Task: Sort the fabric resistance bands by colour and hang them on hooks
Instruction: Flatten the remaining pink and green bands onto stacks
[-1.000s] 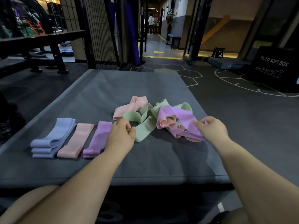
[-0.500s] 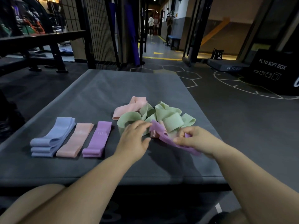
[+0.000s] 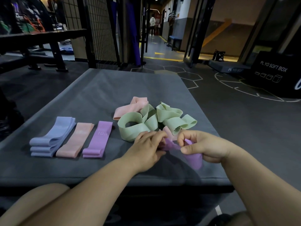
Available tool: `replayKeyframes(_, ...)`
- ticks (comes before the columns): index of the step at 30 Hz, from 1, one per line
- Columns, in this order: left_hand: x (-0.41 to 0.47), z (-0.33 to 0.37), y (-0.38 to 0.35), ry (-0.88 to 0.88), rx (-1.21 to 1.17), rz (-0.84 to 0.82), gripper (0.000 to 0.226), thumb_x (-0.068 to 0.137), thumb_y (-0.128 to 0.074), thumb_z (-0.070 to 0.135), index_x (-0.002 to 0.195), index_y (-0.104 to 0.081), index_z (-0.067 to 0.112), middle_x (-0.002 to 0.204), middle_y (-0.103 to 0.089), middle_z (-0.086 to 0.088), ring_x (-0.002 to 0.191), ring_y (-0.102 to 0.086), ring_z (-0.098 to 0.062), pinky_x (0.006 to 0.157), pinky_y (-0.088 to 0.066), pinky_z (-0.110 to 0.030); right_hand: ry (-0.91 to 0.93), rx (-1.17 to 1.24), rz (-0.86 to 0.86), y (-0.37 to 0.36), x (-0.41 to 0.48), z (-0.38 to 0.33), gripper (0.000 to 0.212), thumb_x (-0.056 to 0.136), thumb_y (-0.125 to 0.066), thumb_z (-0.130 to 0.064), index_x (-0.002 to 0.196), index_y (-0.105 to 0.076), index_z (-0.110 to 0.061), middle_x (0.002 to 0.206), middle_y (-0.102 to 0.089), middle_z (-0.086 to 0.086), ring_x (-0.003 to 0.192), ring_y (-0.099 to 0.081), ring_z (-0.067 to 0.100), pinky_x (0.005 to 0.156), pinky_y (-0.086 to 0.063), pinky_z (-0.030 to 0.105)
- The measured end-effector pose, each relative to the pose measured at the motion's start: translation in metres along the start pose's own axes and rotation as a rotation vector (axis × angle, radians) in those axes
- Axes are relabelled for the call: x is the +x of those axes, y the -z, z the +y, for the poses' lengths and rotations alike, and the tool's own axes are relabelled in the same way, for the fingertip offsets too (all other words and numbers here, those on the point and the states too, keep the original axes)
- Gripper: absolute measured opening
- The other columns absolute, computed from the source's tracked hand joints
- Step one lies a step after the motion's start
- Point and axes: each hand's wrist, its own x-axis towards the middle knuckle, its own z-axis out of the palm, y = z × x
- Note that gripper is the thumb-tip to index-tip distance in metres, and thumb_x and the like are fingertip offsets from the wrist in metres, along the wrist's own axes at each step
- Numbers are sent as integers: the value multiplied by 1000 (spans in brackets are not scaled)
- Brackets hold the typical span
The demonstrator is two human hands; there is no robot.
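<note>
A purple band [image 3: 193,158] hangs between both hands just above the grey mat [image 3: 101,88]. My left hand [image 3: 146,149] pinches its left end and my right hand [image 3: 203,147] grips the other part. Behind the hands lies a tangle of green bands [image 3: 153,121] with a pink band [image 3: 130,106] at its far side and a small pink piece [image 3: 169,133] near my fingers. On the left, folded flat in a row, lie a stack of blue bands [image 3: 52,137], a peach band [image 3: 76,139] and a purple band [image 3: 98,139].
The mat's near edge [image 3: 114,180] runs just under my forearms. A black rack and wire grid [image 3: 97,30] stand at the back left. A black plyo soft box [image 3: 275,74] sits on the floor at the right. A person [image 3: 152,24] stands far down the corridor.
My right hand has pulled the purple band out of the tangle toward me. My left hand has moved right from the green bands and taken hold of the purple band's other end.
</note>
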Motion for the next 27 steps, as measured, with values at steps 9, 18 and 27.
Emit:
replayKeyframes(9, -1, -14, 3, -24, 64, 57, 27, 84, -56, 45, 87, -69, 22, 94, -51, 4, 97, -46, -22, 88, -42, -38, -73, -36, 166, 12, -4, 5, 14, 70, -70, -10, 82, -61, -7, 73, -60, -7, 65, -53, 1, 63, -43, 11)
replayKeyframes(18, -9, -16, 38, 285, -185, 64, 28, 91, -61, 34, 71, -42, 27, 58, -42, 5, 57, -37, -13, 55, -31, -29, -285, -297, 577, 36, -7, 17, 12, 87, -71, -21, 93, -68, -11, 90, -66, -1, 75, -58, 8, 65, -45, 21)
replayKeyframes(27, -19, -17, 29, 403, -25, -82, 12, 92, -56, 40, 94, -51, 29, 80, -55, 13, 85, -52, -16, 68, -40, -30, -431, -1004, 563, 19, 4, 27, 19, 85, -68, -38, 101, -65, -28, 108, -58, -2, 92, -54, 20, 76, -40, 27)
